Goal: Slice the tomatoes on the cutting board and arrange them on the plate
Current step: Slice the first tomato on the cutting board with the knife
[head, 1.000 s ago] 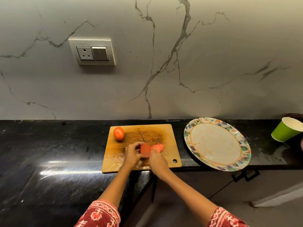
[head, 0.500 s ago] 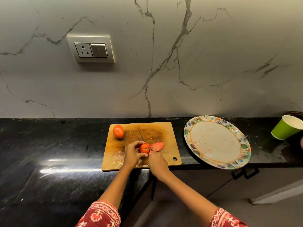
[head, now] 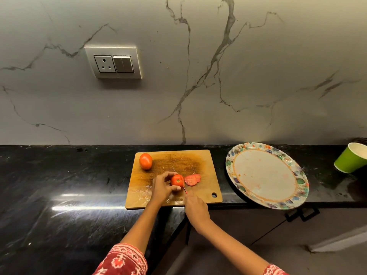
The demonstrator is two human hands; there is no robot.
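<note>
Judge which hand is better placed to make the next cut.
Right. The right hand already grips the knife, whose blade sits against the tomato beside the cut slices; the left hand is busy steadying that tomato.

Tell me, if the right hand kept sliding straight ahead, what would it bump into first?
Probably the red tomato being cut, which the left hand steadies on the wooden cutting board. The right hand grips a thin-bladed knife; depth is uncertain.
</note>
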